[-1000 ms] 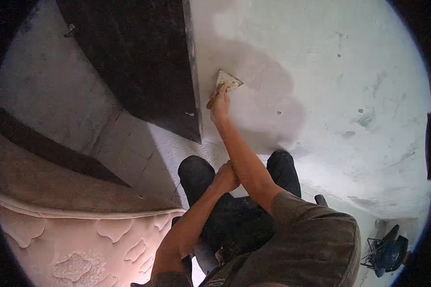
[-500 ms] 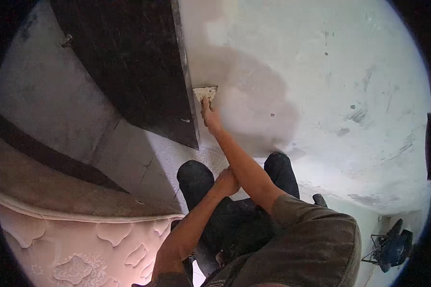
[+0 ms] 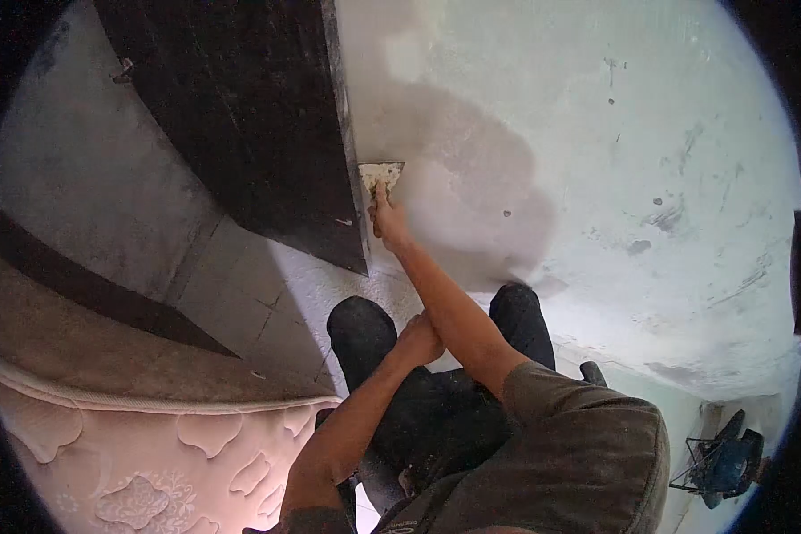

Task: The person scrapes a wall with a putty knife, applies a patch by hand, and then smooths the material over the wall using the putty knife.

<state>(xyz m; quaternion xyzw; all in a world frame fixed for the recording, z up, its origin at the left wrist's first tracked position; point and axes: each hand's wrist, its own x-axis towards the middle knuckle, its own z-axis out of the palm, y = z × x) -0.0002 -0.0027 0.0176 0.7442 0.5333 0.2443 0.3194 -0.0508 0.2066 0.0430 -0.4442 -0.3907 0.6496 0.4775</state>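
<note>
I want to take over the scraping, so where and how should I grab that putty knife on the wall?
Probably by its handle, where the right hand wraps it, coming from below and the right. The blade of the putty knife lies flat on the wall with its wide edge up, and the dark panel crowds its left side.

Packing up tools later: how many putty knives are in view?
1 putty knife, held by the right hand against the wall beside the dark panel. Others may be hidden.
</note>
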